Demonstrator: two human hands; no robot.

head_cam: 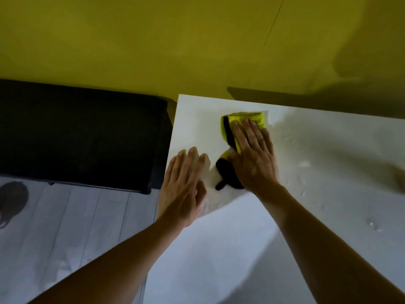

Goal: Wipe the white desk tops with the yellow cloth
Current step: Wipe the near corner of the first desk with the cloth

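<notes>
The yellow cloth (245,121) is pressed flat on the white bench (317,150) by the right hand (254,156) — the left hand (184,183) is laid open beside it.

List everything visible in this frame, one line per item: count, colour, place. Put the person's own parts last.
white desk top: one, white, right half of view, against the wall; a few small droplets or specks on its right part.
yellow cloth: one, yellow with black trim, folded, on the desk near its far left corner.
black furniture: one, black, left of the desk; its kind is unclear.
wall: one, yellow, behind everything.
floor: grey planks, lower left.
dark object: one, blurred, on the floor at the left edge.
left hand: flat and open at the desk's left edge.
right hand: flat, pressing on the cloth.
</notes>
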